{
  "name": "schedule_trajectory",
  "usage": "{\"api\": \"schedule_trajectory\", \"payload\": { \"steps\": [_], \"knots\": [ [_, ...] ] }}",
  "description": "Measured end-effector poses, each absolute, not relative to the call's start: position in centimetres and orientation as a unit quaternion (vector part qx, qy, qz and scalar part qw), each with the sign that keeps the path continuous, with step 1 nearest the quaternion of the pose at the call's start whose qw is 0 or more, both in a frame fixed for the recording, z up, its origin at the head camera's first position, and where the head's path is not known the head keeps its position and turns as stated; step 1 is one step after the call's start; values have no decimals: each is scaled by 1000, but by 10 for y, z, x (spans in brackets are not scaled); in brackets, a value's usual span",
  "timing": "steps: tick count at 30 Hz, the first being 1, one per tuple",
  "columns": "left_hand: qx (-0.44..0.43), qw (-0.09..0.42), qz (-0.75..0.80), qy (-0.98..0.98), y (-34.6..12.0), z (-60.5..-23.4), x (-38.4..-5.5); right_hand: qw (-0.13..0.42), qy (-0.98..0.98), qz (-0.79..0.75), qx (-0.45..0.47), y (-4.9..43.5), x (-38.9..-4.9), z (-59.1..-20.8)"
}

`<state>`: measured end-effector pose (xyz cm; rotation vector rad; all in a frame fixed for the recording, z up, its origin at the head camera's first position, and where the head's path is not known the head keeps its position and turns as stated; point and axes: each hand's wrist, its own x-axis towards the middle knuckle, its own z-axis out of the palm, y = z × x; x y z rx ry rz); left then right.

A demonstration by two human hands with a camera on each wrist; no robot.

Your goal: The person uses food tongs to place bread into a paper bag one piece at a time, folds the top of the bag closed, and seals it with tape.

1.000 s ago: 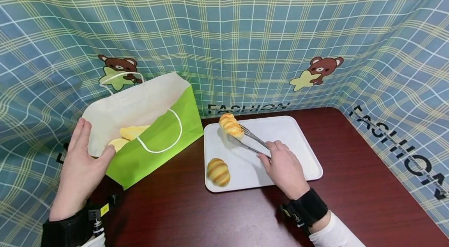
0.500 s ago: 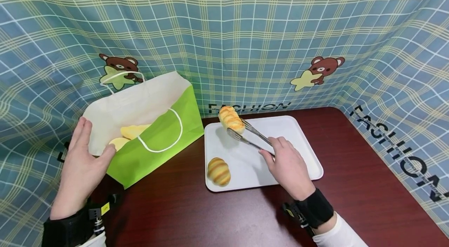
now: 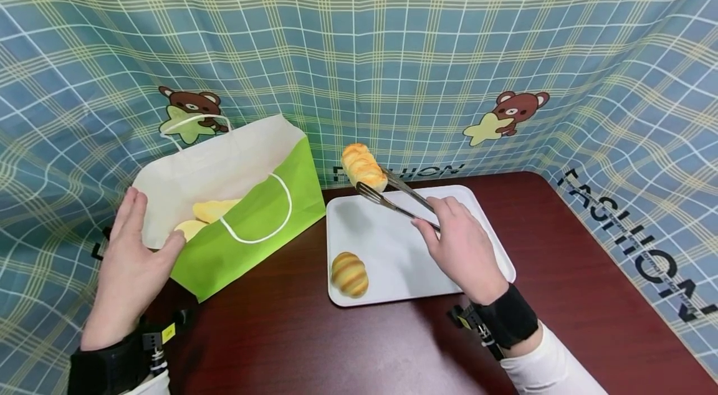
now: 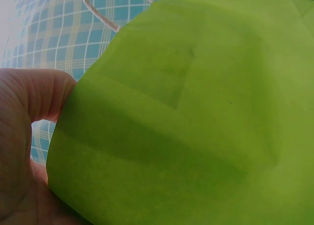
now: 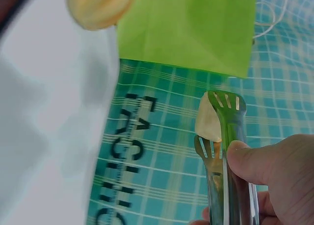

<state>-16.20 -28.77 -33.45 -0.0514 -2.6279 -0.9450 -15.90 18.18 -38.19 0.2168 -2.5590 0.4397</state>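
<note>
Tongs (image 3: 401, 207) are in my right hand (image 3: 461, 245), gripped by thumb and fingers. Their slotted ends pinch a golden ridged bread roll (image 3: 361, 166), raised over the back left of the white tray (image 3: 432, 258). In the right wrist view, the thumb presses along the metal tongs (image 5: 230, 137). A striped oval bun (image 3: 349, 275) lies at the tray's front left corner. On the left, my left hand (image 3: 131, 258) spreads at the mouth of a green paper bag (image 3: 247, 258), fingers extended along the back rim and thumb at the front rim. Yellow bread (image 3: 213, 210) shows inside.
The tray and bag stand on a dark red wooden table (image 3: 314, 345). A plaid curtain (image 3: 392, 71) closes in behind and at both sides. One white cord handle (image 3: 283, 214) loops down over the bag's front, another stands up at the back.
My right hand has raised the tongs, lifting the bread roll off the tray, upward and slightly left. The left hand and the bag stay in place.
</note>
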Motion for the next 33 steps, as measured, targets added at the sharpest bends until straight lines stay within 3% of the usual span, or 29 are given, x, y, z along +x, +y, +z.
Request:
{"api": "schedule_trajectory", "payload": {
  "steps": [13, 19, 26, 33],
  "knots": [
    [-22, 176, -331, -927, -286, -333, -163, 286, -935, 138, 158, 164, -190, -296],
    [-21, 174, -330, -927, -287, -333, -161, 264, -932, 123, 215, 140, -205, -252],
    [-19, 176, -331, -927, -288, -334, -161, 238, -927, 69, 281, 105, -222, -229],
    [-22, 177, -332, -926, -288, -333, -161, 158, -939, 39, 304, 83, -240, -215]
  ]
}}
